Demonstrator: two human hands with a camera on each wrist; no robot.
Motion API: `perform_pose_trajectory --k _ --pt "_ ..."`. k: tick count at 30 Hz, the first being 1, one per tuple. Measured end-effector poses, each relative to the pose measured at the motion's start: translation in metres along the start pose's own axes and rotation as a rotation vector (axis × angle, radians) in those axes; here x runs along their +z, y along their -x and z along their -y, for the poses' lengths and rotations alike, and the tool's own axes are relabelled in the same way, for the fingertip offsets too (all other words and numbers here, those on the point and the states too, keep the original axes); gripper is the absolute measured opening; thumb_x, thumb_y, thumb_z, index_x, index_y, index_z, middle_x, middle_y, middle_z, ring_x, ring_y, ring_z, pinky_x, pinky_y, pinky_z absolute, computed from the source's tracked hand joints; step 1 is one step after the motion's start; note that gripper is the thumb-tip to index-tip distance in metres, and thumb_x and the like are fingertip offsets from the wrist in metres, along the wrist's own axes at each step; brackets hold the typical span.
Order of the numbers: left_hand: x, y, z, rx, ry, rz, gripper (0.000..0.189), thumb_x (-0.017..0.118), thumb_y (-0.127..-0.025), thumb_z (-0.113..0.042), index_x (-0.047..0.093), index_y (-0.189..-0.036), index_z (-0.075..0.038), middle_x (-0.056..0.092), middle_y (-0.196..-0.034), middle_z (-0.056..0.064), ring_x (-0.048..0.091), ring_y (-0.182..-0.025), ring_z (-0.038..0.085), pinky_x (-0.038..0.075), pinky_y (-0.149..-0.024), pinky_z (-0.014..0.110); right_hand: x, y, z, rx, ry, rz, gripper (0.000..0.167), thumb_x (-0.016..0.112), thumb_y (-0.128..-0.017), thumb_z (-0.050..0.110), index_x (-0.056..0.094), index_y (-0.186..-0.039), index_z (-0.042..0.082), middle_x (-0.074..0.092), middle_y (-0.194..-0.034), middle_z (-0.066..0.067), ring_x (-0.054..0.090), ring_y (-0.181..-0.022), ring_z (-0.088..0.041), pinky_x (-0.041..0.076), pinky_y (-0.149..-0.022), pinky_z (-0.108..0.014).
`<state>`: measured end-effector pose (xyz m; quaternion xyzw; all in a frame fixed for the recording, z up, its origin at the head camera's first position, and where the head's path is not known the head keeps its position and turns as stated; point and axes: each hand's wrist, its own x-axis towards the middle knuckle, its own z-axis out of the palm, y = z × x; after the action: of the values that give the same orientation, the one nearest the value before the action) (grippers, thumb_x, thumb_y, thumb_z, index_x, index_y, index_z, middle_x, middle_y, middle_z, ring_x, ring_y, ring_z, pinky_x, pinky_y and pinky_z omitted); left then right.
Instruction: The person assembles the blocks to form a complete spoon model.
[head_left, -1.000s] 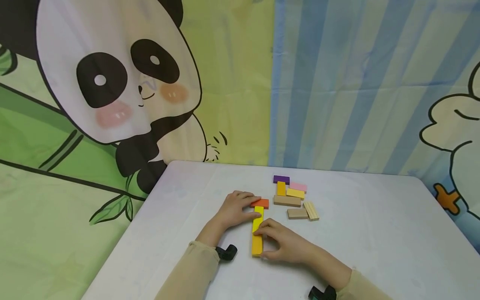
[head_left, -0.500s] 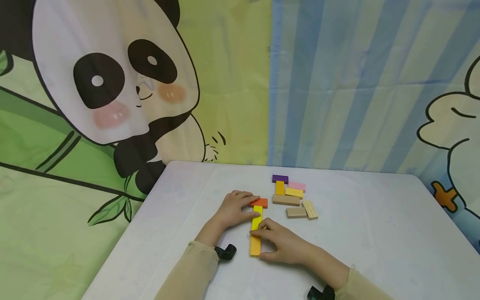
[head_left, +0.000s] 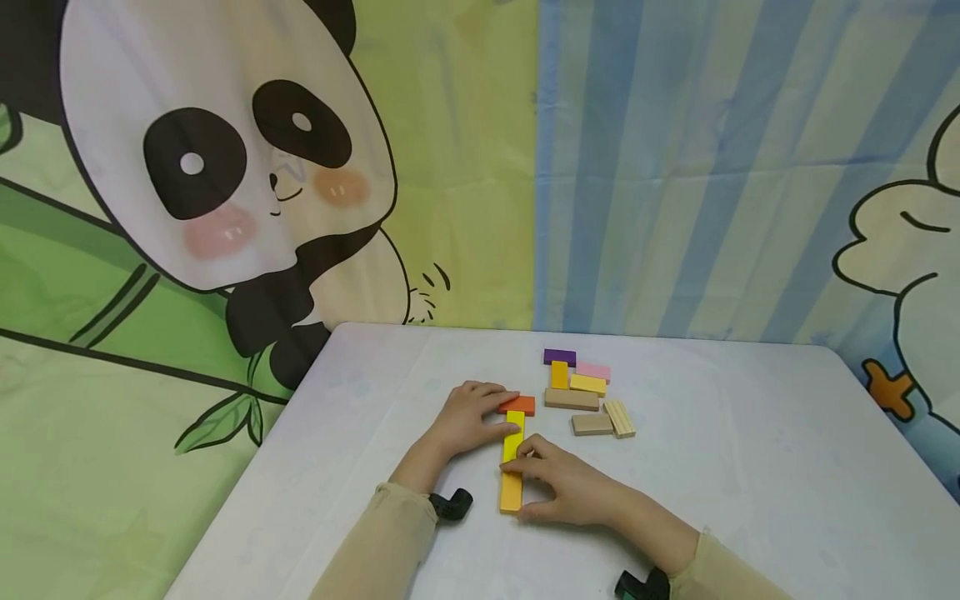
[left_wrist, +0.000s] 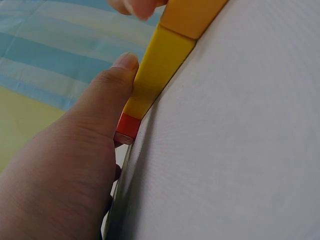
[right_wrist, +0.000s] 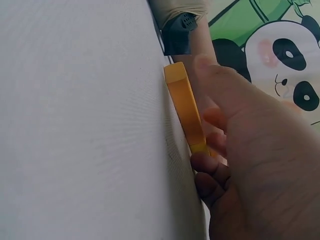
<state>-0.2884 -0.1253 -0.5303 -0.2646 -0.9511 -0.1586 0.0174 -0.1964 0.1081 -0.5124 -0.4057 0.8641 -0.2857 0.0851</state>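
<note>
A red-orange wooden block (head_left: 517, 406) lies crosswise at the far end of a row in the head view. Below it come a yellow block (head_left: 514, 425) and a yellow-orange block (head_left: 512, 493), end to end. My left hand (head_left: 467, 421) rests with its fingers on the red-orange block and its thumb against the yellow one; the left wrist view shows that thumb (left_wrist: 112, 82) along the yellow side. Across the yellow-orange block reaches the index finger of my right hand (head_left: 573, 487). Its thumb is by the near end, and the other fingers are curled at the right side.
Further back on the white table (head_left: 750, 467) lie a purple block (head_left: 559, 357), a pink block (head_left: 593, 372), an orange-yellow block (head_left: 558, 375) and a yellow one (head_left: 588, 385). Several plain wood blocks (head_left: 572, 400) lie nearer. A panda-print curtain (head_left: 465, 208) hangs behind.
The right index finger has moved slightly left across the yellow-orange block, whose near end has shifted a little left. The left hand stays in place, and the view drifts slightly.
</note>
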Motion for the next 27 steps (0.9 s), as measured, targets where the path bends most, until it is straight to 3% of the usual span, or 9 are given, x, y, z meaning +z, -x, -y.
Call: perform_pose_trajectory --k 4,7,11,16,18,21,25,27 --pt "-0.001 0.001 -0.001 0.000 0.007 0.001 0.065 0.053 -0.087 -0.073 0.046 -0.145 -0.045 0.053 -0.146 -0.008 0.043 -0.135 0.024 0.032 -0.115 0.052 -0.006 0.001 0.000 0.054 -0.099 -0.084 0.027 0.061 -0.098 0.040 0.064 -0.123 0.030 0.048 -0.127 0.013 0.052 -0.097 -0.006 0.048 -0.083 -0.022" --pt "-0.002 0.001 -0.002 -0.007 0.016 0.013 0.066 0.051 -0.086 -0.075 0.045 -0.145 -0.046 0.052 -0.146 -0.008 0.042 -0.135 0.024 0.032 -0.114 0.053 -0.015 0.003 -0.002 0.116 -0.101 -0.166 0.018 0.060 -0.099 0.032 0.067 -0.115 0.026 0.054 -0.126 0.009 0.052 -0.087 -0.005 0.048 -0.075 -0.020" --pt "-0.003 0.002 -0.004 -0.017 0.015 0.029 0.068 0.049 -0.085 -0.077 0.043 -0.145 -0.047 0.050 -0.147 -0.009 0.042 -0.136 0.025 0.032 -0.114 0.053 -0.028 0.009 -0.009 0.225 -0.062 -0.234 0.020 0.062 -0.098 0.028 0.067 -0.117 0.022 0.056 -0.130 0.005 0.050 -0.079 -0.005 0.047 -0.067 -0.019" --pt "-0.004 0.002 -0.003 -0.015 0.022 0.024 0.067 0.050 -0.085 -0.077 0.044 -0.145 -0.047 0.051 -0.147 -0.010 0.041 -0.136 0.024 0.032 -0.114 0.052 -0.037 0.024 -0.022 0.317 -0.010 -0.302 0.029 0.065 -0.096 0.022 0.066 -0.124 0.020 0.054 -0.138 0.001 0.051 -0.078 -0.005 0.047 -0.066 -0.019" --pt "-0.004 0.002 -0.003 -0.010 0.022 0.018 0.066 0.051 -0.086 -0.076 0.045 -0.145 -0.046 0.051 -0.147 -0.009 0.042 -0.136 0.024 0.032 -0.114 0.051 -0.037 0.031 -0.028 0.328 0.021 -0.330 0.032 0.066 -0.095 0.020 0.065 -0.126 0.019 0.054 -0.140 -0.001 0.053 -0.080 -0.006 0.048 -0.068 -0.020" --pt "-0.003 0.000 -0.003 -0.005 0.011 0.013 0.065 0.051 -0.087 -0.075 0.045 -0.145 -0.046 0.051 -0.146 -0.010 0.042 -0.136 0.023 0.031 -0.116 0.049 -0.035 0.039 -0.033 0.325 0.069 -0.366 0.035 0.066 -0.094 0.019 0.065 -0.129 0.016 0.055 -0.142 -0.001 0.062 -0.097 -0.012 0.053 -0.079 -0.028" --pt "-0.002 -0.001 -0.002 -0.012 0.006 0.015 0.064 0.053 -0.087 -0.073 0.045 -0.145 -0.046 0.052 -0.146 -0.009 0.042 -0.136 0.023 0.030 -0.117 0.050 -0.033 0.041 -0.035 0.315 0.090 -0.369 0.031 0.065 -0.095 0.019 0.067 -0.125 0.017 0.059 -0.137 0.004 0.061 -0.119 -0.018 0.054 -0.090 -0.036" --pt "-0.002 0.000 -0.002 -0.015 0.006 0.018 0.064 0.053 -0.087 -0.073 0.045 -0.144 -0.046 0.053 -0.145 -0.008 0.042 -0.136 0.023 0.030 -0.117 0.050 -0.032 0.040 -0.036 0.301 0.071 -0.367 0.025 0.065 -0.095 0.018 0.070 -0.119 0.021 0.063 -0.131 0.008 0.061 -0.117 -0.015 0.054 -0.089 -0.034"
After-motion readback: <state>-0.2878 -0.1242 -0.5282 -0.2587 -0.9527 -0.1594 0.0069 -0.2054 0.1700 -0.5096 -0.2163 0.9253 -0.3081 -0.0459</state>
